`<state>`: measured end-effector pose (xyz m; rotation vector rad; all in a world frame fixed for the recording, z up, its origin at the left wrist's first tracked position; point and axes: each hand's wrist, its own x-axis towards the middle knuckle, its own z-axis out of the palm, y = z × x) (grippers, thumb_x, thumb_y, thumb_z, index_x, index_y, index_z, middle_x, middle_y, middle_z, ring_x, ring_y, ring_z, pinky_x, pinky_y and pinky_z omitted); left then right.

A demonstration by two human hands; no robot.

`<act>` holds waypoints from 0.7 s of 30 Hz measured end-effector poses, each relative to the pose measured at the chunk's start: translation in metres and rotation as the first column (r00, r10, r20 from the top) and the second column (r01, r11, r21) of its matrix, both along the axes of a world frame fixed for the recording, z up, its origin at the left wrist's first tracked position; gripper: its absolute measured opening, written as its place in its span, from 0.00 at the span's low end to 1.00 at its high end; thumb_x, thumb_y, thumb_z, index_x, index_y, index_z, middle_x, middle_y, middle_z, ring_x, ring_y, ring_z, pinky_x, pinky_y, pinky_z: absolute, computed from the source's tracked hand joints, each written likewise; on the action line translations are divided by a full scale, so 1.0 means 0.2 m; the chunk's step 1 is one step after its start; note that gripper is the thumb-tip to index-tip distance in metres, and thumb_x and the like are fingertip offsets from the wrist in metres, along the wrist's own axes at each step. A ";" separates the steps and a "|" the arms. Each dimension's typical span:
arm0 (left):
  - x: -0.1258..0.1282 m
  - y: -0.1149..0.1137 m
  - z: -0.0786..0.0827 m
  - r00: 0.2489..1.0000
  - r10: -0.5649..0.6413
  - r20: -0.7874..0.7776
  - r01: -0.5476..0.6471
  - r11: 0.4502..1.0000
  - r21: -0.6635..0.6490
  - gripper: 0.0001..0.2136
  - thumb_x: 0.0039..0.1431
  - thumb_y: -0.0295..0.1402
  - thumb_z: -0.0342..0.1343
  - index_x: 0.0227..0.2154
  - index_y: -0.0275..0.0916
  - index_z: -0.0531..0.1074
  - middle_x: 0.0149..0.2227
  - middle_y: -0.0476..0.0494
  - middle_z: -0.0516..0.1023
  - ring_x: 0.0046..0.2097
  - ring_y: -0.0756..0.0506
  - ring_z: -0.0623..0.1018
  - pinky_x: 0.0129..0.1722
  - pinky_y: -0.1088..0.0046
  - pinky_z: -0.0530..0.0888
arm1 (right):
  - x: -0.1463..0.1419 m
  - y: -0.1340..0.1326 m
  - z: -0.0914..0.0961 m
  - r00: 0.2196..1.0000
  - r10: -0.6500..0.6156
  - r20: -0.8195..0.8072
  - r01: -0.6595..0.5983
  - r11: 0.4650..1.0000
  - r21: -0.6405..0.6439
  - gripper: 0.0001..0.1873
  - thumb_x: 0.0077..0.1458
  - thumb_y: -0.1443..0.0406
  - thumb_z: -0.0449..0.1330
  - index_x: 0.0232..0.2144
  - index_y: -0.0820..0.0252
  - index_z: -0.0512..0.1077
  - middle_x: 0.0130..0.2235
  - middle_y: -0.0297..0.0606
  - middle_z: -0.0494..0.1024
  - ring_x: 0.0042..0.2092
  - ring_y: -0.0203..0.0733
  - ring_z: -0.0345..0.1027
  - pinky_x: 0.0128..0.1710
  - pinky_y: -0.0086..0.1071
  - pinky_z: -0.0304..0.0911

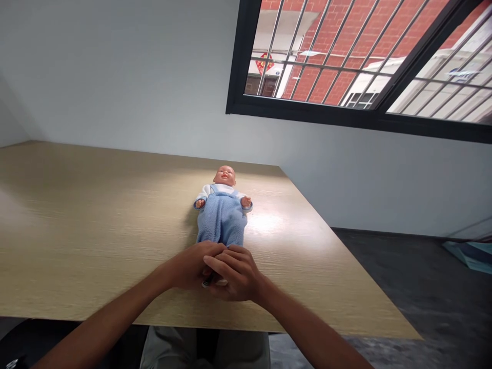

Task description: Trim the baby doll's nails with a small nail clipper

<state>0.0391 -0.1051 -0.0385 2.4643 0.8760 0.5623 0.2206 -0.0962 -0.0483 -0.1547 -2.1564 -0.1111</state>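
Observation:
A baby doll [222, 212] in a white top and fuzzy blue overalls lies on its back on the light wood-grain table [96, 230], head pointing away from me. My left hand [190, 266] and my right hand [233, 274] meet at the doll's lower end, fingers curled and overlapping, and the right hand lies partly over the left. The doll's feet are hidden beneath them. A small dark-and-white item [209, 280] shows under my fingers, too covered to identify.
The table's near edge runs just below my hands, and its right edge slants down to a dark grey floor [400, 287]. A teal object [471, 256] lies on that floor. A barred window [326, 56] is set in the white wall above.

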 end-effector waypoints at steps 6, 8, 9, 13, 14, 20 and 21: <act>0.01 -0.01 0.02 0.999 0.030 0.020 -0.030 0.999 -0.039 0.10 0.47 0.26 0.55 0.30 0.40 0.58 0.32 0.46 0.71 0.34 0.44 0.71 0.31 0.67 0.68 | 0.00 0.00 0.00 1.000 0.002 0.003 -0.002 1.000 0.002 0.22 0.63 0.58 0.55 0.54 0.67 0.65 0.31 0.36 0.78 0.32 0.39 0.72 0.30 0.35 0.61; 0.01 -0.01 0.02 0.999 0.027 0.025 -0.026 0.999 -0.038 0.11 0.46 0.25 0.55 0.30 0.40 0.58 0.31 0.46 0.71 0.33 0.44 0.71 0.31 0.66 0.68 | 0.01 0.00 0.00 1.000 0.000 0.011 0.000 1.000 -0.004 0.22 0.62 0.59 0.56 0.54 0.67 0.65 0.31 0.36 0.78 0.32 0.39 0.72 0.30 0.34 0.61; 0.01 -0.01 0.02 0.999 0.025 0.027 -0.024 0.999 -0.037 0.11 0.45 0.25 0.55 0.30 0.40 0.58 0.31 0.46 0.71 0.33 0.44 0.71 0.31 0.66 0.68 | 0.01 0.00 0.00 1.000 -0.003 0.015 0.003 1.000 -0.007 0.22 0.62 0.59 0.56 0.54 0.66 0.65 0.31 0.36 0.78 0.31 0.39 0.72 0.30 0.34 0.61; 0.00 -0.01 0.01 0.999 0.030 0.024 -0.029 0.999 -0.039 0.12 0.45 0.25 0.56 0.30 0.40 0.58 0.32 0.46 0.71 0.33 0.44 0.71 0.31 0.66 0.69 | 0.01 0.00 0.00 1.000 0.000 0.024 0.001 1.000 -0.009 0.23 0.62 0.58 0.56 0.54 0.67 0.65 0.31 0.36 0.78 0.32 0.39 0.72 0.30 0.35 0.61; 0.00 -0.01 0.01 0.999 0.032 0.022 -0.031 0.999 -0.042 0.11 0.45 0.25 0.55 0.31 0.40 0.59 0.32 0.46 0.71 0.33 0.44 0.71 0.32 0.66 0.69 | 0.01 0.00 0.00 1.000 0.001 0.023 -0.001 1.000 -0.008 0.23 0.62 0.58 0.56 0.54 0.67 0.65 0.31 0.36 0.78 0.32 0.39 0.72 0.30 0.35 0.61; 0.00 -0.01 0.01 0.999 0.041 0.027 -0.040 0.998 -0.044 0.11 0.45 0.25 0.56 0.31 0.39 0.60 0.34 0.45 0.72 0.34 0.44 0.72 0.33 0.66 0.69 | 0.00 0.00 0.00 1.000 0.008 0.014 -0.008 1.000 -0.017 0.20 0.63 0.59 0.55 0.52 0.67 0.66 0.32 0.36 0.79 0.31 0.38 0.71 0.30 0.35 0.59; 0.00 0.00 0.01 0.999 0.039 0.029 -0.038 0.998 -0.046 0.11 0.45 0.25 0.56 0.31 0.39 0.60 0.33 0.45 0.72 0.34 0.44 0.72 0.32 0.66 0.69 | 0.00 0.00 0.00 1.000 0.008 0.014 -0.008 1.000 -0.015 0.20 0.64 0.59 0.55 0.52 0.68 0.67 0.31 0.36 0.79 0.31 0.38 0.72 0.30 0.35 0.59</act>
